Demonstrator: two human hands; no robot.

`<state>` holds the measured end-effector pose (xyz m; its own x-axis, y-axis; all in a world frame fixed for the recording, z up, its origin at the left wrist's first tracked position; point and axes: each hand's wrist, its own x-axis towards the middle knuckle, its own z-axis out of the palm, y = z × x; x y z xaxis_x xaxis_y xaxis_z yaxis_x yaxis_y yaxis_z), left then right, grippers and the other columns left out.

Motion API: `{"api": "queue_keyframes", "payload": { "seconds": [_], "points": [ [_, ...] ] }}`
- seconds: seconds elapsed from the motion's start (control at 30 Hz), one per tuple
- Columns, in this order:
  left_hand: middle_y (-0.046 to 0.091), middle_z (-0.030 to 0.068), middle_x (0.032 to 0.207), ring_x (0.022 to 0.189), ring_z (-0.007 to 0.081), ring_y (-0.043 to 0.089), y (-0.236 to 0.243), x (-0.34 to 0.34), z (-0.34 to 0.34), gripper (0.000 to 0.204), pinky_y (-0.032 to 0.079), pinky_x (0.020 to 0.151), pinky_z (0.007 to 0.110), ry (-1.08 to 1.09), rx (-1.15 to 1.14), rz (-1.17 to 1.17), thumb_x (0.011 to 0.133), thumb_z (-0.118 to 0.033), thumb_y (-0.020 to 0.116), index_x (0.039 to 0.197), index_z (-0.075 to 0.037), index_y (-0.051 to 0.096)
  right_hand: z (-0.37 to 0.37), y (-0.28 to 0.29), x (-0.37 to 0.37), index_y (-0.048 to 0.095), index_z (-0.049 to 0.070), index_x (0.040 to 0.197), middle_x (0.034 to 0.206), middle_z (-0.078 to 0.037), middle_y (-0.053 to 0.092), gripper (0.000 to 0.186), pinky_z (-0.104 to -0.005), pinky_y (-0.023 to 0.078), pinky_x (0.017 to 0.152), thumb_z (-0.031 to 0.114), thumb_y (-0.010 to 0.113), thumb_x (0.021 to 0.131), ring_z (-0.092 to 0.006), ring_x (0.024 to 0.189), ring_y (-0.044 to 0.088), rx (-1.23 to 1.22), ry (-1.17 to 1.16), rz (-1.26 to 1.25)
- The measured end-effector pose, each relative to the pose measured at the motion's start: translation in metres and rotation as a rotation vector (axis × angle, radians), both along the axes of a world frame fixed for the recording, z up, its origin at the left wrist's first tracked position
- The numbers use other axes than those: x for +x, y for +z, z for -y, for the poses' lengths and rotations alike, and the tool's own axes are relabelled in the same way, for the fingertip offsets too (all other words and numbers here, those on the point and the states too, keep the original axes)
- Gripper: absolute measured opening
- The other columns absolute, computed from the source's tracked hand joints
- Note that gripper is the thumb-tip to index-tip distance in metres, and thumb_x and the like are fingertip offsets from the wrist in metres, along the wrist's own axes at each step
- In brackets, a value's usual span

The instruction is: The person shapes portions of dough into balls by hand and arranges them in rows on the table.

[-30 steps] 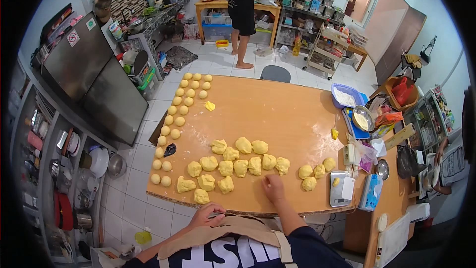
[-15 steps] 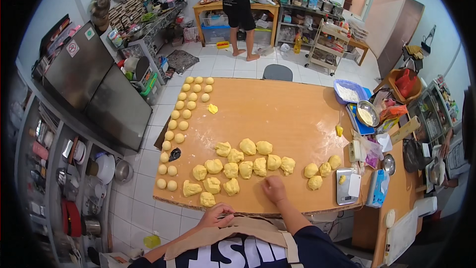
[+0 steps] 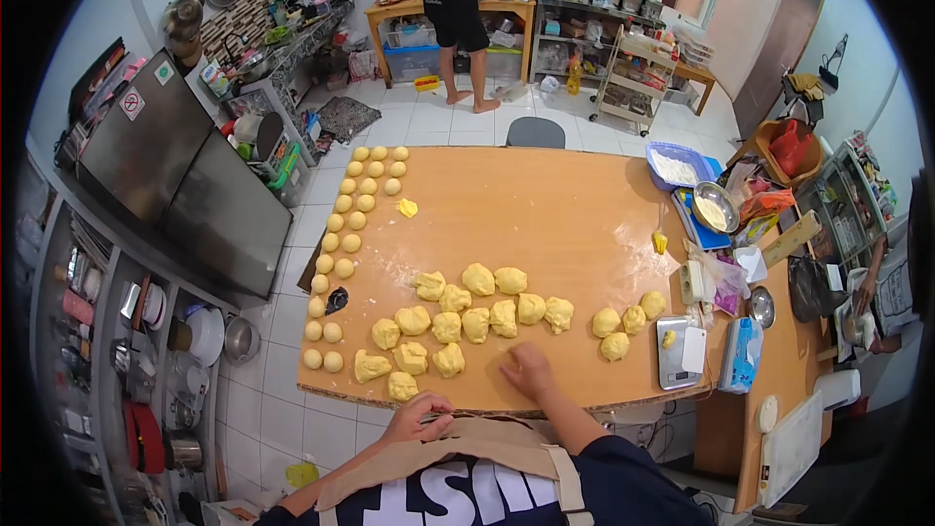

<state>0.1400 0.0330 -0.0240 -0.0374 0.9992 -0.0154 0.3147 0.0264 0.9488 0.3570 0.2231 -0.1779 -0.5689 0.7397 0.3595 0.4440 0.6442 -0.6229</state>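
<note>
My right hand (image 3: 527,371) rests low on the wooden table (image 3: 545,195) near its front edge, fingers curled downward. Whatever may lie beneath its palm is hidden. My left hand (image 3: 421,418) hovers at the table's edge by my beige apron (image 3: 487,432), fingers loosely bent with a gap showing and nothing visible in them. Rough yellow dough lumps (image 3: 448,328) spread in several clusters ahead of both hands; one dough lump (image 3: 402,387) sits just beyond my left hand. Smooth round dough balls (image 3: 365,203) line the table's left side in rows. A smaller dough group (image 3: 615,346) lies to the right.
On the right stand a kitchen scale (image 3: 674,362), a blue tissue pack (image 3: 742,356), a metal bowl (image 3: 716,207) and a purple basin of white powder (image 3: 672,168). A person (image 3: 458,19) works at a back table; another person's hand (image 3: 863,294) shows at far right. A grey stool (image 3: 536,132) stands behind.
The whole view has shifted slightly. My right hand has slid a little toward me and left across the table. My left hand's fingers look more bent; the dough pieces keep their places.
</note>
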Motion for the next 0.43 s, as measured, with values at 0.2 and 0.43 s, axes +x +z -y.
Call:
{"api": "queue_keyframes", "payload": {
  "seconds": [0.2,0.43],
  "points": [
    [0.061,0.0095,0.102,0.096,0.0184,0.061,0.002,-0.004,0.004,0.02,0.049,0.086,0.031,0.06,-0.004,0.026,0.091,-0.015,0.066,0.105,-0.002,0.062,0.014,-0.017,0.062,0.06,0.004,0.086,0.084,-0.014,0.06,0.025,-0.0425,0.049,0.073,0.017,0.078,0.073,-0.0345,0.084,0.058,-0.038,0.065,0.026],
    [0.061,0.0081,0.106,0.099,0.0183,0.06,0.002,0.002,0.002,0.022,0.05,0.088,0.032,-0.022,-0.023,-0.016,0.091,-0.017,0.066,0.11,-0.004,0.062,-0.004,-0.007,-0.002,0.063,0.008,0.088,0.083,-0.014,0.06,0.018,-0.0419,0.048,0.073,0.017,0.074,0.077,-0.0332,0.083,0.058,-0.05,0.025,0.04]
  ]
}}
